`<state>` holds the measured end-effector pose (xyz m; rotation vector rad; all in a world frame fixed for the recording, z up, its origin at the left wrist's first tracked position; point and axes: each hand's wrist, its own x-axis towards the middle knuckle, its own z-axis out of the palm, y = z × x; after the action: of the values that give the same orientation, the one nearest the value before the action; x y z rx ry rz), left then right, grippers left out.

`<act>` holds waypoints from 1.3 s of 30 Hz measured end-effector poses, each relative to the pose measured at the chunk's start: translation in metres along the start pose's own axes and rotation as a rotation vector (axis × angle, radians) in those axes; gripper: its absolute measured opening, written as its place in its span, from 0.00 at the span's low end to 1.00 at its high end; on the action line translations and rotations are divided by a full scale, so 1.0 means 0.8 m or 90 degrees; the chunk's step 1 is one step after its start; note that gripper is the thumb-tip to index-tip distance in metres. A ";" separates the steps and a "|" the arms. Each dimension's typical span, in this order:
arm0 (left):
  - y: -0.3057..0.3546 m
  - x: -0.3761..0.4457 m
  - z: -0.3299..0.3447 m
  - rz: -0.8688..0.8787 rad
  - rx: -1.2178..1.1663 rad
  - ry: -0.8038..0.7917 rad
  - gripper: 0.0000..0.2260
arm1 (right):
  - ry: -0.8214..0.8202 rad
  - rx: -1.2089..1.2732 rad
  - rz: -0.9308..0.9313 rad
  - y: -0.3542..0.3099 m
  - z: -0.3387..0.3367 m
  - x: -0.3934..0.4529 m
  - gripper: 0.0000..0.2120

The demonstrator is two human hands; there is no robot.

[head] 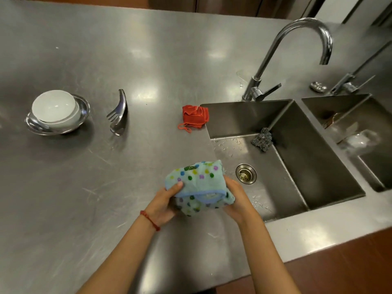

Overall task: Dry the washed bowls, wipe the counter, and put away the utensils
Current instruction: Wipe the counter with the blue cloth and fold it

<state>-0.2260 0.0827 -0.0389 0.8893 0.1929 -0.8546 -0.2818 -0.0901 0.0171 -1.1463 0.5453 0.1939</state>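
No legible text; green tag on dotted towel (196,183) unreadable.

Kitchen, steel counter (106,187), sink (297,166), faucet (297,39)

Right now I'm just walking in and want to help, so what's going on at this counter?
A person holds a dotted towel in both hands, left hand and right hand, at the sink's edge; something is wrapped inside, likely a bowl. A white bowl sits in a metal bowl on the counter, with a fork and spoon beside them and a red cloth near the sink.
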 end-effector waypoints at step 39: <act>0.049 -0.048 -0.080 0.298 0.982 0.431 0.22 | 0.169 -0.901 -0.488 0.062 0.092 0.081 0.19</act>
<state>-0.2116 0.1658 -0.0376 2.5384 -0.1533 -0.0738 -0.2244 -0.0116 -0.0335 -2.6939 0.0818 -0.3182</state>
